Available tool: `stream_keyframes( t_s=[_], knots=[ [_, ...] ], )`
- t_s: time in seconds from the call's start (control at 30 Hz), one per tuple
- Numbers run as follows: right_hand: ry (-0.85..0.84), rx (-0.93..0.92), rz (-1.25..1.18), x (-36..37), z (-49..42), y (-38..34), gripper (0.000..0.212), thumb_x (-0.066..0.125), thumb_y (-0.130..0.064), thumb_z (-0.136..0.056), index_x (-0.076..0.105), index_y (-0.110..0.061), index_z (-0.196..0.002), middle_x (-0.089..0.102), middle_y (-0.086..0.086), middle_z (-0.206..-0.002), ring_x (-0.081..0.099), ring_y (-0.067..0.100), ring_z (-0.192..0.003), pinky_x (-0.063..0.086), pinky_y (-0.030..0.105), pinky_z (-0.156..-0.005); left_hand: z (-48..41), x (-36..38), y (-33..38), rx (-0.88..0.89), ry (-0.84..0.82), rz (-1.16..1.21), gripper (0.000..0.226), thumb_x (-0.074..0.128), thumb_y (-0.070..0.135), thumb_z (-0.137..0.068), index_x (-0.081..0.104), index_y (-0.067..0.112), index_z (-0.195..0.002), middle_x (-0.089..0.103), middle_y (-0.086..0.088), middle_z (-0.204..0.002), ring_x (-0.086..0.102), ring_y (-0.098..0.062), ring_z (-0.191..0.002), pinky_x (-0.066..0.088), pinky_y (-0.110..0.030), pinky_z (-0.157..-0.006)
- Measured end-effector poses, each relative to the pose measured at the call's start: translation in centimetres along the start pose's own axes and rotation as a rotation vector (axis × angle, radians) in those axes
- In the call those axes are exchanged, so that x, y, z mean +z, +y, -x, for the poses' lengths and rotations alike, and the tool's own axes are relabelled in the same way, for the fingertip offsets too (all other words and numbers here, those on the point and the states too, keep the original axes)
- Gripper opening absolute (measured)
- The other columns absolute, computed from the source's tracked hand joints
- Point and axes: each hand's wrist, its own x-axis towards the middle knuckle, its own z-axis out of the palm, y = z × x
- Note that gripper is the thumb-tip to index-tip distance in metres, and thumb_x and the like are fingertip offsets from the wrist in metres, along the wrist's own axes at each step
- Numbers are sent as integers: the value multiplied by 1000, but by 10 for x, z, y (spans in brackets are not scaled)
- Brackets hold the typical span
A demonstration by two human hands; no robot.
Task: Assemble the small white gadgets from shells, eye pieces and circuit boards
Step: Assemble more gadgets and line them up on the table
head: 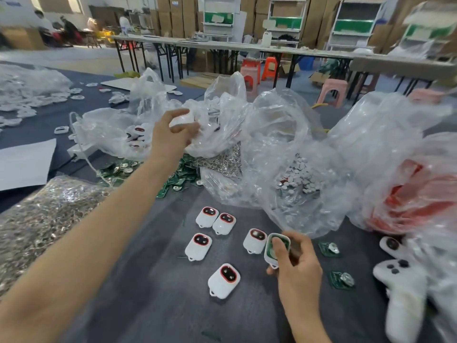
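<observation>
Across the dark grey table (153, 313) a heap of crumpled clear plastic bags (267, 125) fills the far half, and their folds hide most of what they hold; one towards the right shows a mass of small white round pieces (300, 179), and another at the far right holds something red (415, 194) that cannot be made out. At the left edge lies a bag of shiny metal rings (42, 219), cut off by the frame. Between it and the clear bags spreads a pile of green circuit boards (181, 173), partly covered by the left forearm. The left hand (173, 134) is at the mouth of a clear bag, thumb and fingertips pinching a white shell (184, 118) too blurred to read. The right hand (298, 263), nearer the front, grips an open shell half (267, 253) held tilted up off the table, a green board (285, 241) seated inside it and the thumb (279, 248) pressed on that board, hiding much of it. Just left of this hand lie five closed white gadgets (224, 280) with red-ringed dark eye pieces (228, 273), the nearest almost touching the held shell. Just right of it lie two loose boards (330, 249), each carrying a round silver part
</observation>
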Motion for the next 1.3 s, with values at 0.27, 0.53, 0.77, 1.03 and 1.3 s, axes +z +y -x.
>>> stream_keyframes(
  t_s=[0.27,0.53,0.77,1.03,1.3],
  knots=[
    [-18,-46,72,-2,7,-6,14,66,-15,-88,61,-25,-80,67,4,-66,60,19,-50,43,18,-41,59,10,-18,-247,7,213,22,66,2,-87,59,13,-105,68,-6,-84,68,-7,-69,56,-23,-70],
    [-43,-32,79,-2,6,-5,10,66,-15,-88,62,-22,-83,68,1,-64,60,17,-47,42,15,-41,23,19,-13,-297,-23,214,10,67,4,-87,61,13,-88,72,4,-68,68,-6,-62,52,-19,-58],
    [-48,-8,73,-1,0,1,18,67,-17,-86,62,-33,-79,66,2,-59,59,19,-40,42,18,-40,-70,43,-25,-293,93,-114,15,64,1,-88,59,13,-80,69,-19,-95,62,-24,-77,54,-35,-79],
    [5,-29,168,6,-3,11,23,73,-19,-79,60,-38,-82,64,-2,-49,57,15,-34,46,25,-40,-111,53,-62,-68,-192,-1138,28,51,23,-95,63,2,-109,64,-16,-110,60,-32,-101,49,-36,-82],
    [26,-73,281,12,-6,13,31,77,-11,-75,59,-35,-72,64,-12,-51,52,4,-32,39,9,-38,-129,84,-79,43,-220,-1301,28,39,-2,-95,60,0,-114,63,-18,-117,60,-34,-106,50,-40,-91]
  ],
)
